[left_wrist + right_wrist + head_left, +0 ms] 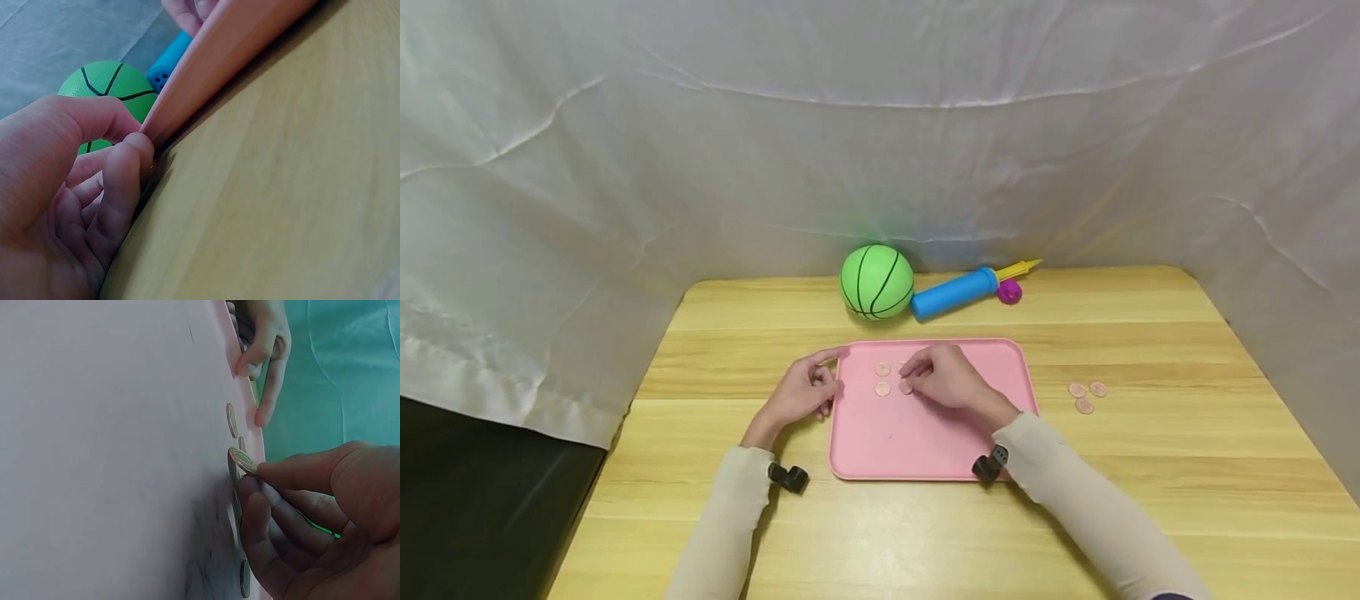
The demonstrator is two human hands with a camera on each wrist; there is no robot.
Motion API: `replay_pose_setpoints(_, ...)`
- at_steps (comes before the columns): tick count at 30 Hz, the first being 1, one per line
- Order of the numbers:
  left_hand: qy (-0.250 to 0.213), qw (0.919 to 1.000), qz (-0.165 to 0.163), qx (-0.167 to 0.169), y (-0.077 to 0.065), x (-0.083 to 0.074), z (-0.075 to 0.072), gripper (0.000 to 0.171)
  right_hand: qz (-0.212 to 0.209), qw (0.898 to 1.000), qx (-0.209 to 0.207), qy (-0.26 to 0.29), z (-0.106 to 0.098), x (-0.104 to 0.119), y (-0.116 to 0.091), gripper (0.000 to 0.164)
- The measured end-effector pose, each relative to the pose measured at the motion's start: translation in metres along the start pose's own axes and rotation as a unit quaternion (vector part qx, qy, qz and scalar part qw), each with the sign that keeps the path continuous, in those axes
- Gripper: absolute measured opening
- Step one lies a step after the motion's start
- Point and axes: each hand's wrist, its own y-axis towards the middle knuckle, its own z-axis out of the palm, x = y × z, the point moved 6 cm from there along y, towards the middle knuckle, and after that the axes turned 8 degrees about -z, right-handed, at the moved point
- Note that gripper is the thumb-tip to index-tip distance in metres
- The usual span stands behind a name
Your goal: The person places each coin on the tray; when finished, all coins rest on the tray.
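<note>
A pink tray [925,450] lies on the table. My left hand [801,393] holds its left rim, the thumb over the edge and curled fingers outside it, while the index finger stretches toward the far corner. In the left wrist view, the left hand [75,169] is close to the tabletop at the tray's side wall [212,56]. My right hand [946,377] is over the tray, pinching a round coin [242,460] between thumb and finger, the coin tilted. Beside it, more coins [882,388] lie flat on the tray; the right fingers partly cover one.
Behind the tray sit a green ball [877,282] with black lines and a blue hand pump [955,293] with a yellow tip. A small purple item [1010,292] touches the pump's end. Three coins [1084,406] lie on the table right of the tray. Grey cloth [880,150] hangs behind.
</note>
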Motion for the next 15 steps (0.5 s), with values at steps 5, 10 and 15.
replay_pose_setpoints(5, 0.002, 1.0, -0.003, 0.0, 0.0, -0.001, 0.0, 0.063, -0.005, 1.0, -0.018, 0.0, -0.008, 0.003, -0.001, 0.016)
replay_pose_setpoints(10, 0.012, 0.9999, -0.003, -0.007, 0.0, -0.001, -0.001, 0.062, 0.011, 0.999, -0.03, 0.037, -0.019, 0.0, -0.008, 0.021)
replay_pose_setpoints(15, 0.003, 1.0, -0.005, 0.0, 0.0, -0.001, 0.0, 0.063, 0.015, 0.998, -0.05, 0.038, -0.04, -0.008, -0.025, 0.024)
